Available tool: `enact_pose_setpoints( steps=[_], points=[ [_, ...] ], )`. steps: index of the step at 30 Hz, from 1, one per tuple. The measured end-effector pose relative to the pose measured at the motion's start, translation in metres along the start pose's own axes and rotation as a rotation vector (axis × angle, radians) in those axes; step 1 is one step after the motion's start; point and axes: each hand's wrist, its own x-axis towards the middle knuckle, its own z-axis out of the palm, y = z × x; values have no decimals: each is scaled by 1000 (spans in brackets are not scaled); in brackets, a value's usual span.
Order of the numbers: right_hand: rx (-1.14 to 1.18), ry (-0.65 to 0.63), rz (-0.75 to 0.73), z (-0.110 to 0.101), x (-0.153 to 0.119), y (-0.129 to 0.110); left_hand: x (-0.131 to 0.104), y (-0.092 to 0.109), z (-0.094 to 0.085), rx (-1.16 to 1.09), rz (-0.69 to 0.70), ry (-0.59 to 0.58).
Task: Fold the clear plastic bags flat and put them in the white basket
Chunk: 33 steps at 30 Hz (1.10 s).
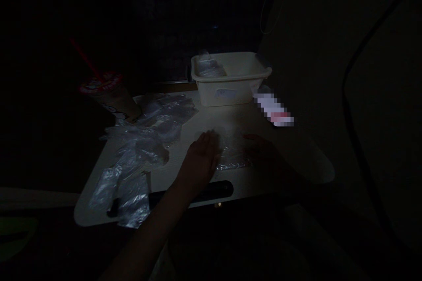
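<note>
A clear plastic bag (233,151) lies flat on the white table, its shiny lower edge catching a little light. My left hand (205,153) rests along the bag's left side, fingers stretched out and pressed down flat. At the bag's right edge is my right hand (262,149), deep in shadow. One of its fingers reaches out toward the bag; the others are hard to make out. Left of my left hand, several more clear plastic bags (145,142) lie spread and overlapping.
A white plastic basin (227,92) holding some clear packets (209,66) stands at the back. A lit phone (273,109) with a blurred screen lies right of it. A drink cup (114,99) with a red straw stands back left. The table (198,123) has a dark handle slot (216,190).
</note>
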Motion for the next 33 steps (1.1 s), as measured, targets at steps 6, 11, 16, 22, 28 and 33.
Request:
enact_pose_setpoints(
  steps=[6, 11, 16, 22, 28, 33],
  points=[
    [-70, 6, 11, -8, -1, 1, -1, 2, 13, 190, -37, -118],
    [-315, 275, -214, -16, -2, -7, -3, 1, 14, 232, -49, -121],
    [-630, 177, -659, 23, 1, -22, -2, 3, 13, 247, -63, -129],
    [-831, 168, -643, 46, 9, -3, -3, 0, 13, 227, -69, -95],
    [-874, 167, -601, 35, 7, 11, -3, 0, 11, 225, -118, -99],
    [-866, 169, -597, 35, 7, 12, -4, 0, 12, 250, -153, -81]
  ],
)
